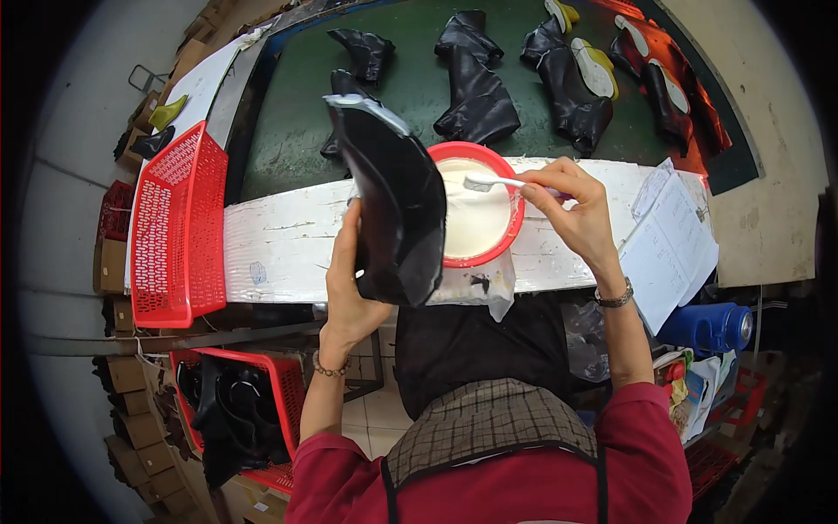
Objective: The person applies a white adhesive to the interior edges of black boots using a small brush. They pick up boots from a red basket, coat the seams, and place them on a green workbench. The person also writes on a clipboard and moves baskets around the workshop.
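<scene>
My left hand [349,293] is wrapped round a black boot upper [397,201], held up in front of me. A whitish coating lies along its far edge. Between the fingers and thumb of my right hand [576,205] is a white-handled toothbrush [506,181], its bristle end greyed and pointing left. The brush is over a red bowl [517,218] of thick white paste [476,229]; whether the bristles touch the paste I cannot tell. The boot upper overlaps the bowl's left side in view.
Black boot uppers [476,100], some with yellow-and-white soles [595,70], lie on the green belt [288,131] beyond the white board [279,231]. Red baskets [188,236] stand left. Papers [668,244] and a blue jug [703,327] are right. Black boot pieces [231,406] fill a lower basket.
</scene>
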`<state>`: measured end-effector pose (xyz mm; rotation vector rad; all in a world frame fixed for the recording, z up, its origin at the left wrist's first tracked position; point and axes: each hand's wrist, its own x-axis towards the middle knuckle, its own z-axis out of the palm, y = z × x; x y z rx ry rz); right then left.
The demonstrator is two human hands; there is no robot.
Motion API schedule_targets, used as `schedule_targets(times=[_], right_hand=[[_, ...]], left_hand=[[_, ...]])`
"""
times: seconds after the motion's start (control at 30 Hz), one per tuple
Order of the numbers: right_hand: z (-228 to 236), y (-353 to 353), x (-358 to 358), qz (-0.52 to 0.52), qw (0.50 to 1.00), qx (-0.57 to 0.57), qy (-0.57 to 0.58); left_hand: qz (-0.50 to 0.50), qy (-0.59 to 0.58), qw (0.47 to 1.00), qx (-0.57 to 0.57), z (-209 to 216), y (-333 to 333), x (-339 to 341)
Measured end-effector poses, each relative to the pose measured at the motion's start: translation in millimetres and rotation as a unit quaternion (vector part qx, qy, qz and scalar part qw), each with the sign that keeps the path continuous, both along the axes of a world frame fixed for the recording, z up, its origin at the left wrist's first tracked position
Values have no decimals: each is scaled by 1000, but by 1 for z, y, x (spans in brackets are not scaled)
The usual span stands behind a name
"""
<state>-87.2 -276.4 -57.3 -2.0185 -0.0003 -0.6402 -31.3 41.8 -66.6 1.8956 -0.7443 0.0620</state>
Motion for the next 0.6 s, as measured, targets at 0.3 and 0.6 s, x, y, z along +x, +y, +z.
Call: schedule_targets(times=[0.3, 0.6], right_hand=[[17, 3, 22, -84, 962, -227, -124], [12, 7, 13, -89, 979, -156, -92]], left_hand=[[-36, -131, 985, 104, 16, -3, -9], [-60, -103, 991, 55, 14, -4, -6]])
